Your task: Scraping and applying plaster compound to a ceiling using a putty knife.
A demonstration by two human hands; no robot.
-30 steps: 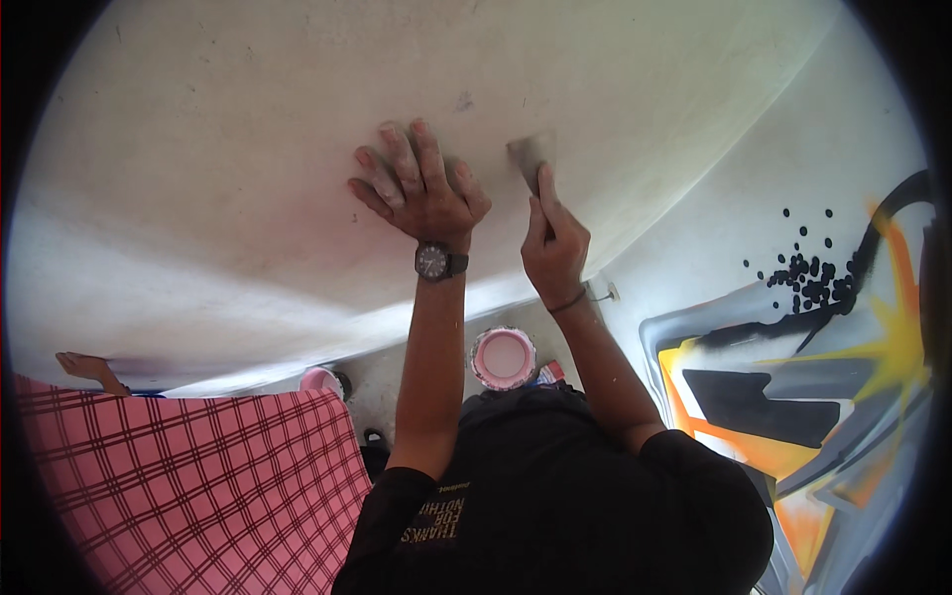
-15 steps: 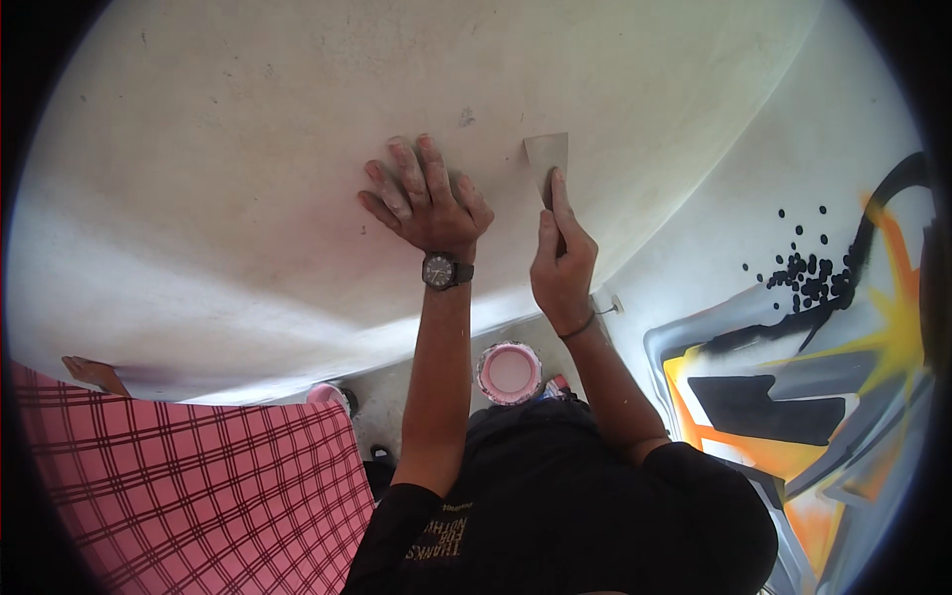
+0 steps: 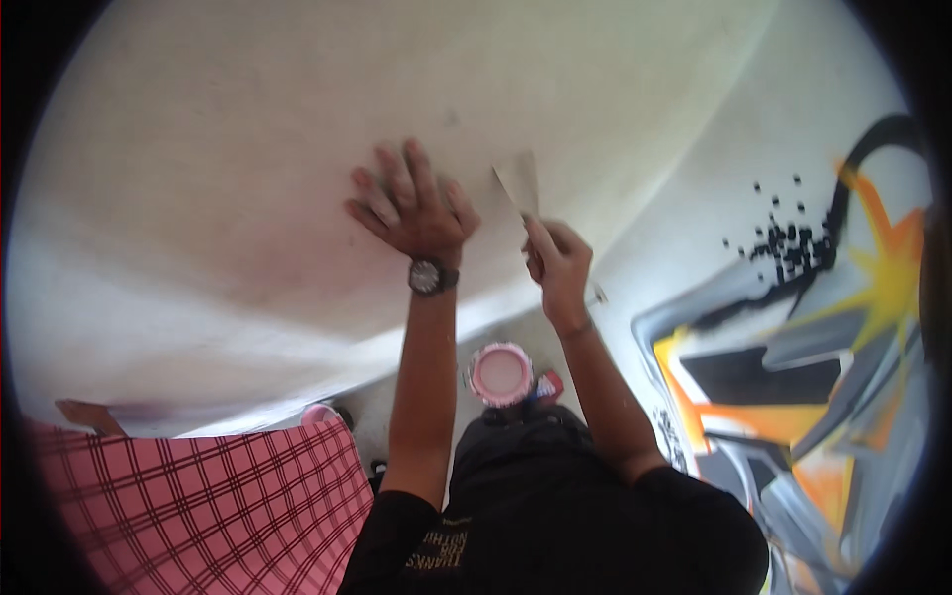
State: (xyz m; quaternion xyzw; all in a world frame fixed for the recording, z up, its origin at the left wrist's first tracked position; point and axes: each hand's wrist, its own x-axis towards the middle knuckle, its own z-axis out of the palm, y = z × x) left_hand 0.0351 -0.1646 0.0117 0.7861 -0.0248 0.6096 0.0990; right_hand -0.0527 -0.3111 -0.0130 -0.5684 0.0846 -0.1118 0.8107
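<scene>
Flat against the pale wall (image 3: 248, 129) lies my left hand (image 3: 416, 213), its dusty fingers spread, a dark watch (image 3: 429, 277) on the wrist. To its right my right hand (image 3: 561, 260) is closed around the lower end of a putty knife (image 3: 520, 182). The wide blade points up and slightly left, close to the wall; whether its edge touches I cannot tell. A few small dark marks show on the wall near both hands. The picture is slightly blurred.
Below, a pink-rimmed bucket (image 3: 500, 375) stands on the floor beside a small red package (image 3: 548, 386). Another pink container (image 3: 318, 414) is further left. A person in a pink checked shirt (image 3: 198, 496) has one hand (image 3: 89, 416) at the wall. Graffiti (image 3: 764, 377) covers the right wall.
My right hand has turned the putty knife, and its fingers have shifted from along the blade to lower down. The view has shifted a little; my left hand keeps its place on the wall.
</scene>
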